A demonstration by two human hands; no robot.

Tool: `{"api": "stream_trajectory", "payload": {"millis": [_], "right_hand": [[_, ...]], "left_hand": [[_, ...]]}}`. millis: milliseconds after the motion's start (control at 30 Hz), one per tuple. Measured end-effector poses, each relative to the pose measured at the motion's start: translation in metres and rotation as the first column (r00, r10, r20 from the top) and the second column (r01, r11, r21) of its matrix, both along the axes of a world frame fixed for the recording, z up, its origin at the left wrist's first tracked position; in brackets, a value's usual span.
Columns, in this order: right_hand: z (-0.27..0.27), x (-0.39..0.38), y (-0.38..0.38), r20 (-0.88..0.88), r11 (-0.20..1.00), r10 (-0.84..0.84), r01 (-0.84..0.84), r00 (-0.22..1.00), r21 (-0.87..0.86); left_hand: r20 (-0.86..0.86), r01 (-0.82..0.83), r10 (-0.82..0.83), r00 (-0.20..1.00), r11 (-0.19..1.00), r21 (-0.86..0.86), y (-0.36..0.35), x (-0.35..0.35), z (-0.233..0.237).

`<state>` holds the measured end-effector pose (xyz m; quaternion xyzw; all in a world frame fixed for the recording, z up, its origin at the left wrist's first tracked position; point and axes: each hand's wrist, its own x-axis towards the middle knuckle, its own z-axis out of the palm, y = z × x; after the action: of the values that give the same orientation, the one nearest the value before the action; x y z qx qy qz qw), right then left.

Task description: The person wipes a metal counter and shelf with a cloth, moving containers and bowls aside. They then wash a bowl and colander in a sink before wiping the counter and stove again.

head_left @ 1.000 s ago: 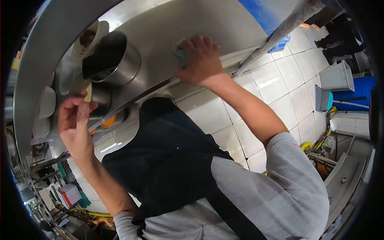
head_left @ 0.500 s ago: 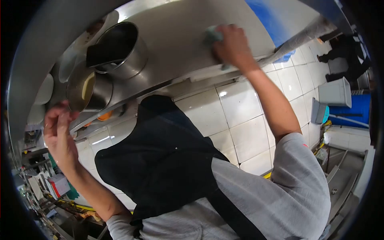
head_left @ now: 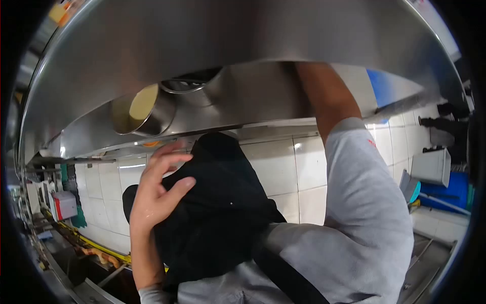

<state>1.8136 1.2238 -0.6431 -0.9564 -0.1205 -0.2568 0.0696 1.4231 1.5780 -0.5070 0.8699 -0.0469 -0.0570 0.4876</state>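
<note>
My left hand hangs in front of the black apron, fingers curved and apart, holding nothing. Above it, on the steel counter, a metal pot with pale yellow contents stands near the edge. Beside that pot is a larger metal pot, partly covered by the steel shelf overhead. My right forearm reaches in under this shelf over the counter. The shelf hides my right hand and anything in it.
The steel shelf spans the top of the view, its edge close above the counter. Blue material lies at the counter's right end. Farther right are a grey bin, a blue barrel and a person's dark-clothed legs.
My right hand, earlier on the counter with a greenish cloth, has gone out of sight under the shelf. My left hand has moved from beside the smaller pot to before the apron, its fingers spreading.
</note>
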Motion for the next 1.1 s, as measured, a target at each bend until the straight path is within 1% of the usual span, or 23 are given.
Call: {"api": "stream_trajectory", "payload": {"millis": [67, 100, 167, 200, 233, 300, 367, 400, 500, 567, 633, 700, 733, 833, 933, 967, 1033, 1100], "right_hand": [[0.002, -0.029, 0.018, 0.032, 0.992, 0.128, -0.127, 0.991, -0.011], [0.003, -0.049, 0.012, 0.066, 0.981, 0.195, -0.195, 0.979, -0.008], [0.001, -0.086, -0.037, 0.188, 0.969, 0.242, -0.248, 0.952, 0.005], [-0.001, -0.093, -0.067, 0.255, 0.968, 0.239, -0.249, 0.937, 0.007], [-0.006, -0.097, -0.101, 0.325, 0.976, 0.202, -0.216, 0.924, 0.009], [-0.01, -0.087, -0.164, 0.465, 0.993, 0.098, -0.117, 0.88, 0.014], [0.002, -0.056, -0.183, 0.334, 0.998, -0.058, 0.044, 0.941, 0.049], [0.008, -0.038, -0.182, 0.257, 0.993, -0.117, 0.106, 0.959, 0.055], [0.013, 0.016, -0.169, 0.109, 0.983, -0.183, 0.179, 0.977, 0.046], [0.015, 0.043, -0.153, 0.049, 0.979, -0.2, 0.198, 0.979, 0.039], [0.008, 0.07, -0.147, -0.011, 0.975, -0.219, 0.219, 0.976, 0.028], [0.009, 0.089, -0.131, -0.054, 0.974, -0.221, 0.223, 0.974, 0.04], [0.01, 0.092, -0.126, -0.07, 0.974, -0.218, 0.222, 0.973, 0.044], [0.008, 0.086, -0.119, -0.115, 0.977, -0.204, 0.209, 0.972, 0.037], [0.012, 0.063, -0.1, -0.142, 0.989, -0.142, 0.147, 0.98, 0.026], [0.014, 0.047, -0.092, -0.158, 0.992, -0.116, 0.122, 0.981, 0.027], [0.026, -0.006, -0.062, -0.222, 0.997, 0.001, 0.016, 0.975, 0.074], [0.041, -0.081, -0.024, -0.371, 0.98, 0.155, -0.095, 0.915, 0.175]], "left_hand": [[0.057, 0.107, -0.11, 0.992, 0.993, 0.053, -0.019, 0.018, -0.001], [-0.011, 0.128, -0.127, 0.992, 0.992, 0.016, -0.018, 0.021, 0.0], [-0.151, 0.148, -0.156, 0.976, 0.987, -0.057, 0.01, 0.025, 0.003], [-0.199, 0.114, -0.125, 0.972, 0.991, -0.065, 0.042, 0.021, 0.006], [-0.257, 0.084, -0.098, 0.961, 0.994, -0.067, 0.074, 0.011, 0.009], [-0.09, -0.072, 0.07, 0.993, 0.997, -0.021, 0.1, -0.003, 0.013], [-0.036, -0.32, 0.318, 0.947, 0.945, -0.063, 0.107, -0.011, 0.016], [-0.016, -0.441, 0.441, 0.897, 0.894, -0.086, 0.108, -0.015, 0.015], [-0.048, -0.44, 0.438, 0.898, 0.894, -0.083, 0.111, -0.027, 0.006], [-0.109, -0.322, 0.311, 0.944, 0.94, -0.114, 0.107, -0.036, 0.002], [-0.168, -0.317, 0.292, 0.941, 0.937, -0.148, 0.111, -0.049, -0.013], [-0.241, -0.366, 0.321, 0.916, 0.914, -0.176, 0.11, -0.055, -0.021], [-0.261, -0.365, 0.307, 0.915, 0.906, -0.215, 0.113, -0.055, -0.024], [-0.019, -0.459, 0.459, 0.888, 0.883, -0.098, 0.105, -0.029, -0.018], [0.145, -0.554, 0.585, 0.798, 0.807, -0.205, 0.11, 0.008, -0.023], [0.114, -0.585, 0.617, 0.778, 0.779, -0.223, 0.112, 0.019, -0.022], [0.047, -0.643, 0.675, 0.736, 0.72, -0.261, 0.115, 0.039, -0.018], [-0.06, -0.674, 0.681, 0.73, 0.701, -0.232, 0.124, 0.055, -0.016]]}}
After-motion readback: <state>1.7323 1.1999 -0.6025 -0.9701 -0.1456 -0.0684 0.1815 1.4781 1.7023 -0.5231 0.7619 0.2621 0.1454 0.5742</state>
